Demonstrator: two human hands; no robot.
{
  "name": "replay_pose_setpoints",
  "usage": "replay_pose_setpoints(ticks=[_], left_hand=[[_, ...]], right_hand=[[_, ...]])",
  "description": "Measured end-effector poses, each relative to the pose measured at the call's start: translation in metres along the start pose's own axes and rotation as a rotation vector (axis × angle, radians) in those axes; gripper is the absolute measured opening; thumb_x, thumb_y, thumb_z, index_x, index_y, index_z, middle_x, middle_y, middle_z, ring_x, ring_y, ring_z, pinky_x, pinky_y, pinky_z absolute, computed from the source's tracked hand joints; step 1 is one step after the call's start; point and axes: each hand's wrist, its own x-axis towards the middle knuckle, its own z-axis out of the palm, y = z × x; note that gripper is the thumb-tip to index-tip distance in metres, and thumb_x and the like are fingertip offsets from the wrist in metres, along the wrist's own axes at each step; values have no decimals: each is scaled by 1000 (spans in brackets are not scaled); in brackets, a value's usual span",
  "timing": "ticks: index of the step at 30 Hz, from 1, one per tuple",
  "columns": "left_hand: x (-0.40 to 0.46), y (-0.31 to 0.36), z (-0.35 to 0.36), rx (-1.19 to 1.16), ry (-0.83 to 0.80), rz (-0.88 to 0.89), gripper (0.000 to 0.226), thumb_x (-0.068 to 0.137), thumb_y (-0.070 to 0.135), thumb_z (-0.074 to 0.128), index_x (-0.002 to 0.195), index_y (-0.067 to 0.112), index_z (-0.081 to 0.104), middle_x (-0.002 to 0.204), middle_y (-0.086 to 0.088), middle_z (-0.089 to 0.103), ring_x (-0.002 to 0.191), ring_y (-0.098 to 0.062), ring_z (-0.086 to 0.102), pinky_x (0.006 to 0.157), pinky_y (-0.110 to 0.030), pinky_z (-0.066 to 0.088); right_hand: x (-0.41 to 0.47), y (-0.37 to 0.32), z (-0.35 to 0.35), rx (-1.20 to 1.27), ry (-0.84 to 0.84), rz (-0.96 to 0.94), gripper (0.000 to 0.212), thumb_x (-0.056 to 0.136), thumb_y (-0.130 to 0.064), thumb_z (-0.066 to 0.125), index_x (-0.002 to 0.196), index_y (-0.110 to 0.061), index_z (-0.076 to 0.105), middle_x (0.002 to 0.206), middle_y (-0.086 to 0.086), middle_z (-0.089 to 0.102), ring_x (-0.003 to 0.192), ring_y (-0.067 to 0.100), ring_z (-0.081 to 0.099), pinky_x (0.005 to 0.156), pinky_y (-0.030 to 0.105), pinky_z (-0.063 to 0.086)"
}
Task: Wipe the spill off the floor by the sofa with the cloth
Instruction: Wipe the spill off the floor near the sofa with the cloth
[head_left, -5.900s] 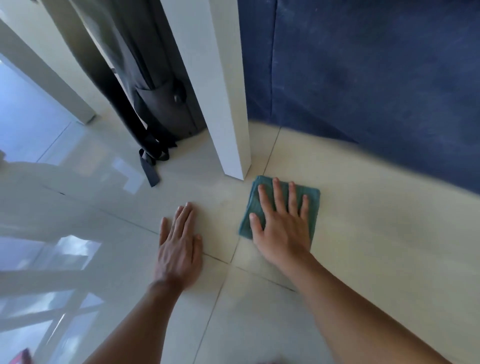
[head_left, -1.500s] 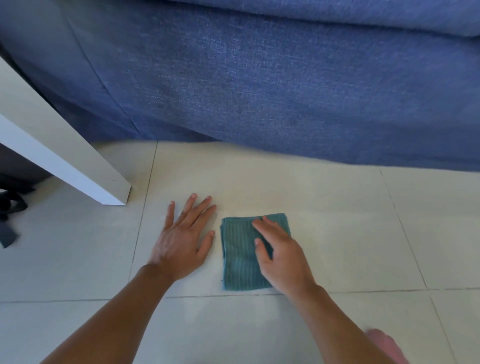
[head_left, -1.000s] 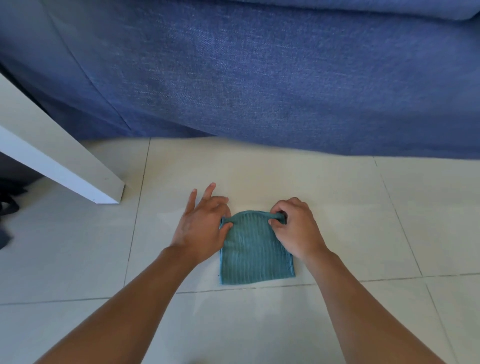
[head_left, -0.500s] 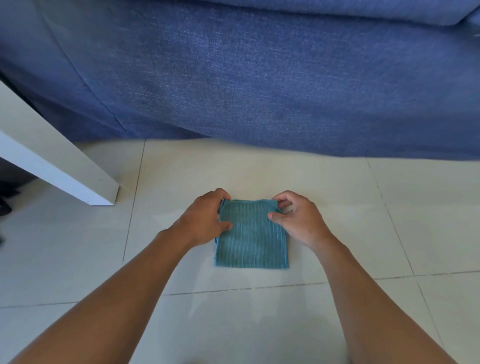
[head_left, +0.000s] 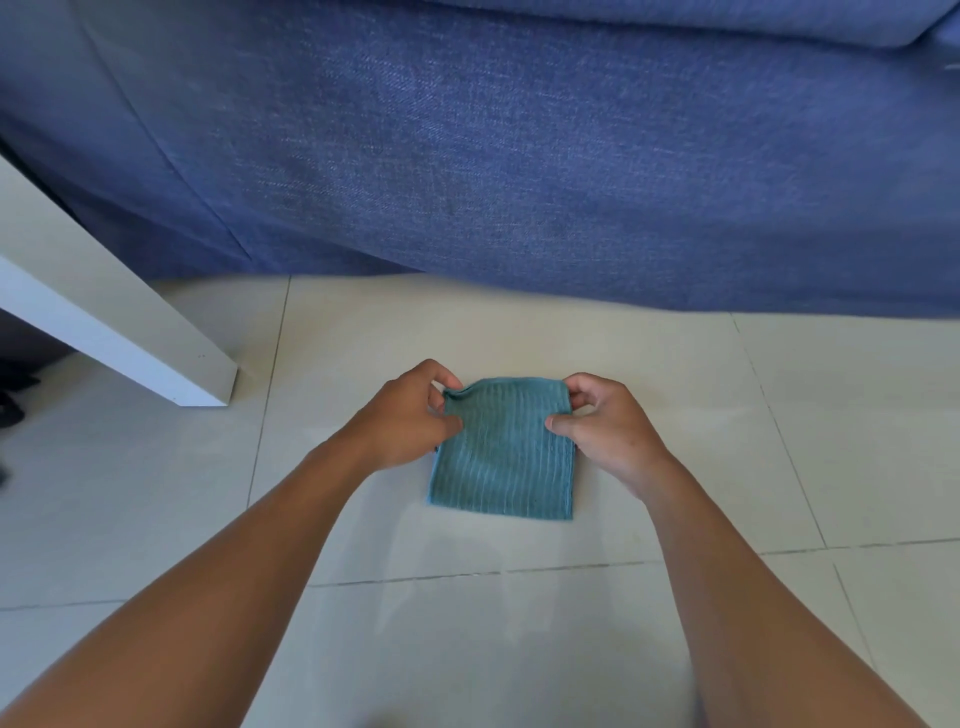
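teal ribbed cloth (head_left: 501, 457): soft, matt, striped weave
blue woven-fabric sofa (head_left: 519, 156): coarse, matt
pale tiled floor (head_left: 519, 649): smooth, faintly glossy
white table leg (head_left: 104, 317), left: smooth, matt

no readable text, no labels, no brands, no numbers, no signs

Two bare forearms enter from the near side of the cloth (head_left: 501, 457). Left hand (head_left: 410, 418) and right hand (head_left: 605, 423): uncovered, fingers short-nailed. Sleeves lie outside the view.
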Motion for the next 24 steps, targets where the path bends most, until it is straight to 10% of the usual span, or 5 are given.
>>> replay_pose_setpoints(ticks=[10, 17, 21, 24], left_hand=[[-2, 37, -15, -79, 190, 145, 34, 88, 20, 70, 114, 33, 52, 97, 4, 60, 77, -20, 70, 76, -41, 57], [-5, 67, 40, -297, -131, 8, 30, 90, 4, 61, 116, 18, 56, 98, -6, 55, 76, -23, 68, 62, -43, 63], [3, 50, 87, -31, -214, 87, 29, 90, 5, 59, 115, 20, 54, 100, -7, 56, 72, -24, 67, 62, -34, 59], [13, 35, 101, 281, -107, 290, 34, 89, 11, 55, 121, 24, 55, 108, 4, 54, 97, -19, 57, 85, -33, 50]], right_hand=[[3, -27, -25, 83, 170, -156, 15, 92, -3, 70, 97, -17, 71, 92, -5, 68, 69, 6, 69, 62, 19, 52], [-20, 3, -82, 72, -38, 254, 16, 91, 6, 67, 94, -9, 72, 82, 5, 75, 74, 20, 72, 64, 33, 55], [-30, 48, -88, -73, 73, 309, 17, 88, 2, 70, 97, -12, 72, 85, 6, 73, 87, 30, 73, 72, 42, 59], [-39, 75, -69, -180, 328, 196, 26, 90, -7, 69, 114, -18, 69, 111, 4, 69, 103, 25, 65, 82, 24, 50]])
